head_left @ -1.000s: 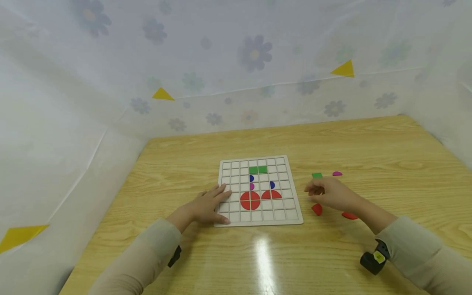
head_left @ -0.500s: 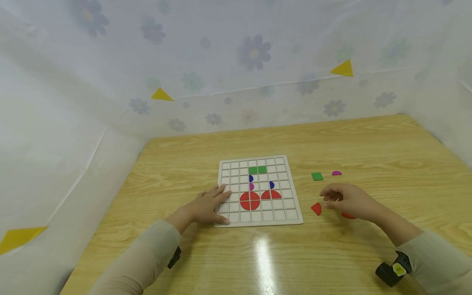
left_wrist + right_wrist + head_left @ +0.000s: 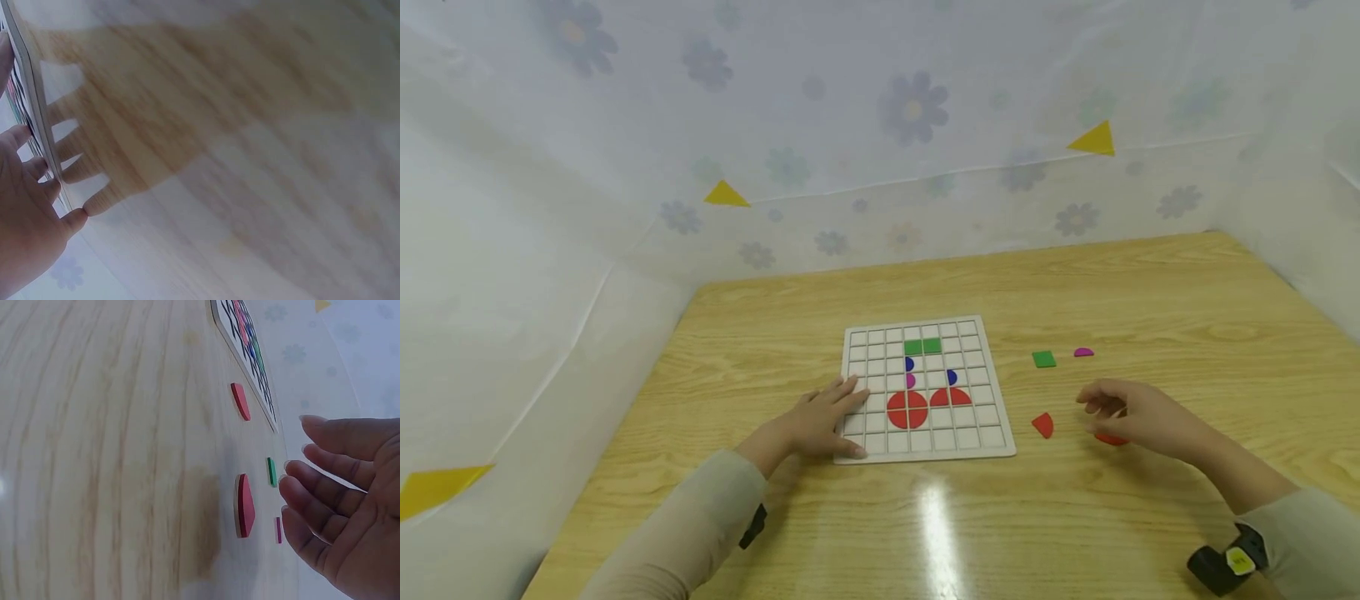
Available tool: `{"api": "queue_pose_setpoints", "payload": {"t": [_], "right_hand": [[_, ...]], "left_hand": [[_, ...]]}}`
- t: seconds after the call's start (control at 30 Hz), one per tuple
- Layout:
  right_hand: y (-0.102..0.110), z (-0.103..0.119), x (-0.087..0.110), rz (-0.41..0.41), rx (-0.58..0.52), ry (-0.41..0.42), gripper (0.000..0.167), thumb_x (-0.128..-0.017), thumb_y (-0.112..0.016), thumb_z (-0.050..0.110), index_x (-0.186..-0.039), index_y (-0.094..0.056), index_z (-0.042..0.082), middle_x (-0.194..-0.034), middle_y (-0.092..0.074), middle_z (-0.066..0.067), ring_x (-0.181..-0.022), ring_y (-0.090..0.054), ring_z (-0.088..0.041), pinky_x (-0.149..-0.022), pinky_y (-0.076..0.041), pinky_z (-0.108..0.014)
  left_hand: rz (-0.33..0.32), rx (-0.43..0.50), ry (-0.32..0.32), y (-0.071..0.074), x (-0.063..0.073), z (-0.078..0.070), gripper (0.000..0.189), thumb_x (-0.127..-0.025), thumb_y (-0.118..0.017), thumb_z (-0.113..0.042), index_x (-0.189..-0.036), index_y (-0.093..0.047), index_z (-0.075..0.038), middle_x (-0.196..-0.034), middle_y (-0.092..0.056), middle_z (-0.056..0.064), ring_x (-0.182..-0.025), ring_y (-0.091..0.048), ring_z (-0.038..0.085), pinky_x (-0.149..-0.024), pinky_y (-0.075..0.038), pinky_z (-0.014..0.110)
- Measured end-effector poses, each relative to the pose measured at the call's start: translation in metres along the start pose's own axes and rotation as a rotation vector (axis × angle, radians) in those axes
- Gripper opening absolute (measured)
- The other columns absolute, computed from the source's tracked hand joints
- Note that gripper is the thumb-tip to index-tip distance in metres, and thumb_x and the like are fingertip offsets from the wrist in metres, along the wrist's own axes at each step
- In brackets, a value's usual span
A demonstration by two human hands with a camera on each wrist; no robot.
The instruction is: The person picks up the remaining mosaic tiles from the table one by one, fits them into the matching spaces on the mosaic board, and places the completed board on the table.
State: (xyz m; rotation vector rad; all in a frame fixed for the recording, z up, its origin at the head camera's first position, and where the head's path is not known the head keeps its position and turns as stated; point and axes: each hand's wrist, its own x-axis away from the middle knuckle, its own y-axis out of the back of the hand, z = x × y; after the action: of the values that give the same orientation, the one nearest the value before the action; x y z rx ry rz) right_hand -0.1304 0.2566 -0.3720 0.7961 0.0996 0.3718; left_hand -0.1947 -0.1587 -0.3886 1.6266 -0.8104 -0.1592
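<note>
My left hand (image 3: 820,419) rests with spread fingers on the left edge of a white grid board (image 3: 977,437). Set in the grid are two green squares (image 3: 922,346), blue half-circles (image 3: 952,377), a magenta half-circle (image 3: 911,380), a red circle of quarter pieces (image 3: 907,409) and a red half-circle shape (image 3: 951,397). Right of the board, my right hand (image 3: 1138,412) hovers with loosely bent fingers, holding nothing. Just under it lies a red piece (image 3: 245,506), partly hidden in the head view. A red quarter piece (image 3: 1043,425) lies between that hand and the board.
Beyond the right hand lie a loose green square (image 3: 1043,359) and a magenta half-circle (image 3: 1083,352). All sit on a wooden table (image 3: 775,333). White flowered sheeting (image 3: 850,125) with yellow triangles stands behind and to both sides.
My right hand has moved right, away from beside the board, past the red quarter piece to above the other red piece. The green square has come into full view. My left hand stays put.
</note>
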Motion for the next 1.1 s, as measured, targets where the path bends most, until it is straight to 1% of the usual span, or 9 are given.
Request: {"api": "queue_pose_setpoints", "payload": {"t": [0.1,0.17,0.33,0.5,0.6,0.7,0.87,1.0,1.1], "right_hand": [[0.001,-0.006,0.004,0.011,-0.016,-0.028,0.038,-0.077,-0.065,0.018,-0.106,-0.053,-0.004,-0.091,-0.055,-0.006,-0.077,-0.051,-0.011,-0.064,-0.044,-0.024],[0.002,-0.010,0.007,0.015,-0.009,-0.044,0.040,-0.075,-0.066,0.020,-0.106,-0.054,-0.003,-0.092,-0.055,-0.005,-0.078,-0.051,-0.012,-0.064,-0.044,-0.024],[0.001,-0.018,0.013,0.007,0.047,-0.082,0.042,-0.073,-0.068,0.025,-0.103,-0.055,-0.001,-0.093,-0.056,-0.004,-0.082,-0.051,-0.017,-0.067,-0.043,-0.025],[-0.001,-0.024,0.016,0.002,0.059,-0.112,0.044,-0.071,-0.069,0.027,-0.101,-0.056,-0.002,-0.095,-0.057,-0.007,-0.087,-0.054,-0.025,-0.071,-0.044,-0.034],[-0.001,-0.026,0.016,-0.005,0.072,-0.120,0.040,-0.070,-0.070,0.026,-0.097,-0.057,-0.001,-0.095,-0.057,-0.008,-0.088,-0.054,-0.027,-0.073,-0.044,-0.038],[-0.001,-0.029,0.015,-0.005,0.098,-0.117,0.035,-0.069,-0.071,0.023,-0.093,-0.058,0.000,-0.091,-0.056,-0.006,-0.085,-0.053,-0.025,-0.071,-0.044,-0.038],[-0.003,-0.031,0.015,-0.012,0.137,-0.093,0.030,-0.068,-0.072,0.019,-0.090,-0.058,0.001,-0.087,-0.055,-0.004,-0.080,-0.051,-0.021,-0.066,-0.043,-0.034],[-0.005,-0.031,0.014,-0.029,0.158,-0.082,0.026,-0.068,-0.072,0.016,-0.087,-0.059,0.005,-0.084,-0.053,-0.001,-0.077,-0.048,-0.016,-0.063,-0.042,-0.029],[-0.007,-0.031,0.014,-0.044,0.168,-0.073,0.022,-0.068,-0.071,0.015,-0.084,-0.058,0.007,-0.079,-0.051,0.001,-0.071,-0.045,-0.013,-0.060,-0.039,-0.026]], "left_hand": [[0.001,0.001,0.001,0.000,0.000,-0.001,0.084,-0.072,-0.054,-0.059,-0.139,-0.019,-0.022,-0.144,-0.005,0.004,-0.130,-0.001,0.023,-0.098,-0.011,0.049],[0.004,0.005,0.003,0.001,0.000,-0.001,0.084,-0.072,-0.054,-0.059,-0.139,-0.019,-0.022,-0.144,-0.005,0.004,-0.130,-0.001,0.023,-0.098,-0.011,0.049],[0.012,0.010,0.013,0.002,0.000,-0.001,0.084,-0.072,-0.053,-0.059,-0.139,-0.019,-0.022,-0.144,-0.005,0.003,-0.130,0.000,0.022,-0.098,-0.010,0.049],[0.015,0.007,0.017,0.004,0.000,0.000,0.084,-0.072,-0.053,-0.060,-0.139,-0.018,-0.023,-0.144,-0.004,0.002,-0.130,0.000,0.021,-0.098,-0.010,0.048],[0.012,0.015,0.013,0.004,0.000,0.000,0.084,-0.072,-0.054,-0.058,-0.139,-0.019,-0.021,-0.144,-0.004,0.003,-0.130,0.000,0.022,-0.098,-0.010,0.048],[0.013,0.020,0.011,0.004,0.000,0.000,0.084,-0.073,-0.054,-0.057,-0.139,-0.018,-0.020,-0.144,-0.004,0.003,-0.130,0.000,0.022,-0.098,-0.010,0.048],[0.010,0.024,0.014,0.004,0.000,-0.001,0.084,-0.072,-0.054,-0.057,-0.139,-0.019,-0.020,-0.144,-0.004,0.002,-0.130,0.000,0.022,-0.099,-0.009,0.048],[0.016,0.020,0.014,0.003,0.000,-0.001,0.084,-0.072,-0.054,-0.058,-0.139,-0.018,-0.021,-0.144,-0.003,0.002,-0.130,0.000,0.021,-0.099,-0.009,0.047],[0.020,0.016,0.011,0.002,-0.001,-0.001,0.084,-0.072,-0.053,-0.059,-0.139,-0.017,-0.021,-0.144,-0.003,0.002,-0.130,0.001,0.021,-0.099,-0.009,0.047]]}}
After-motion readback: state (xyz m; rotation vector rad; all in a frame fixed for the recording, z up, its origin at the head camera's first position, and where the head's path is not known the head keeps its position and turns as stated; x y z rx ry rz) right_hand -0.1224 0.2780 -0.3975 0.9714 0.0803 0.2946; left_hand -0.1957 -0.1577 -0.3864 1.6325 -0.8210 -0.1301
